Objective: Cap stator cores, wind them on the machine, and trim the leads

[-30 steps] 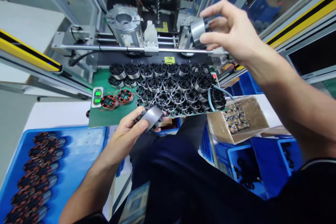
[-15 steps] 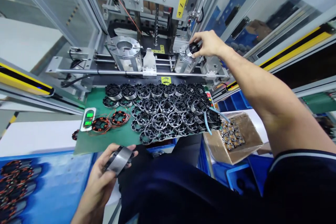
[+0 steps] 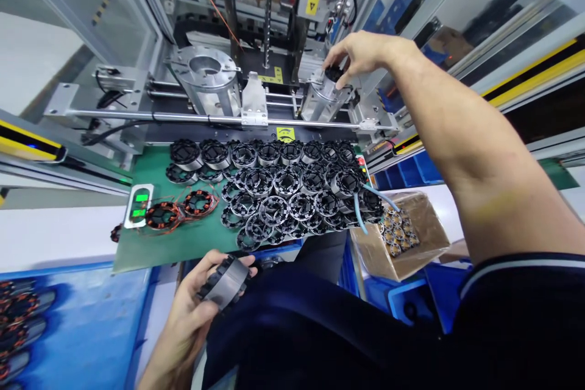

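Silver-banded ring (image 3: pixel 228 283) in left hand (image 3: pixel 194 301); right hand (image 3: pixel 363 53) grips black-topped ring (image 3: pixel 334 74).

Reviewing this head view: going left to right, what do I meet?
Orange-wound rings in the blue tray, green-lit display, orange-wound ring beside it, ring in the left hand, ring in the right hand, cardboard box, white-striped sleeve.

The green tabletop (image 3: pixel 183 245) bears rings (image 3: pixel 287 192) and coils (image 3: pixel 155 219).
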Available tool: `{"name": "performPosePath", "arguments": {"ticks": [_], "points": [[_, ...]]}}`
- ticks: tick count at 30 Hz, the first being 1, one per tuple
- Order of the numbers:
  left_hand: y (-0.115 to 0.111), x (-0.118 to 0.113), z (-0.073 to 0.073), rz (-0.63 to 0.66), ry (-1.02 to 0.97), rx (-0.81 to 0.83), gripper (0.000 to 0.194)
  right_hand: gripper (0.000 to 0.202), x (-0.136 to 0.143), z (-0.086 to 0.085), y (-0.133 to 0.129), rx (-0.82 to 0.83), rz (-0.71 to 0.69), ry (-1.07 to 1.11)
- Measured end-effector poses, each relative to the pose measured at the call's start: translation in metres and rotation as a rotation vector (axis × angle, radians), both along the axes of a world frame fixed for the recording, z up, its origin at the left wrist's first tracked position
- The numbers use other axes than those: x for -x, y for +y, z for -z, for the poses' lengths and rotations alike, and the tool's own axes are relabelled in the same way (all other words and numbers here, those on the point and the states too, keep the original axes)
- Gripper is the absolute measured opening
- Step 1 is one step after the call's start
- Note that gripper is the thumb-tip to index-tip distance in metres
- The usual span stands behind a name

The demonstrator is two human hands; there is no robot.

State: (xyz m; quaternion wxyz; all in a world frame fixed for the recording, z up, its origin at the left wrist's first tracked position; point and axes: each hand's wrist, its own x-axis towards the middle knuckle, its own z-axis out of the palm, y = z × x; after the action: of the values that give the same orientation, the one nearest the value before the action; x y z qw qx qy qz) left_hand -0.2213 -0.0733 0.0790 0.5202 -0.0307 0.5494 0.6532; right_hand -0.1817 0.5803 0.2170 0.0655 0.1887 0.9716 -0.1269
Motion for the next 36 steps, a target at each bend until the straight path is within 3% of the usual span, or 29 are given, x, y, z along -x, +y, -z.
{"name": "performPosePath", "arguments": {"ticks": [3, 7, 10, 12, 16, 18, 20, 23, 25, 30, 36], "points": [[-0.002, -0.001, 0.003, -0.024, 0.018, -0.014, 0.088, 0.087, -0.020, 0.010, -0.037, -0.062, 0.064, 0.045], [-0.003, 0.004, 0.017, -0.093, -0.008, -0.071, 0.081, 0.111, -0.046, 0.052, -0.093, -0.093, 0.104, 0.051], [0.009, 0.007, 0.017, -0.114, -0.017, -0.203, 0.077, 0.111, -0.053, 0.068, -0.115, -0.127, 0.183, 0.020], [0.020, 0.007, 0.010, -0.167, 0.018, -0.305, 0.081, 0.105, -0.050, 0.061, -0.123, -0.121, 0.192, 0.020], [0.041, 0.006, -0.010, -0.065, 0.076, -0.434, 0.076, 0.102, -0.043, 0.024, -0.166, -0.099, 0.030, 0.207], [0.047, 0.005, -0.017, -0.026, 0.069, -0.493, 0.075, 0.093, -0.047, 0.006, -0.214, -0.024, -0.080, 0.336], [0.049, 0.002, -0.021, -0.003, 0.076, -0.549, 0.075, 0.080, -0.053, -0.006, -0.273, 0.269, -0.252, 0.373], [0.050, -0.003, -0.024, 0.013, 0.097, -0.581, 0.074, 0.079, -0.059, -0.007, -0.353, 0.334, -0.536, 0.328], [0.051, -0.006, -0.026, 0.028, 0.074, -0.582, 0.073, 0.076, -0.059, 0.000, -0.386, 0.348, -0.607, 0.343], [0.048, -0.010, -0.024, 0.102, -0.068, -0.621, 0.095, 0.028, -0.055, 0.013, -0.414, 0.374, -0.520, 0.443], [0.041, -0.010, -0.010, 0.155, -0.177, -0.673, 0.091, 0.030, -0.052, 0.010, -0.428, 0.318, -0.466, 0.448]]}}
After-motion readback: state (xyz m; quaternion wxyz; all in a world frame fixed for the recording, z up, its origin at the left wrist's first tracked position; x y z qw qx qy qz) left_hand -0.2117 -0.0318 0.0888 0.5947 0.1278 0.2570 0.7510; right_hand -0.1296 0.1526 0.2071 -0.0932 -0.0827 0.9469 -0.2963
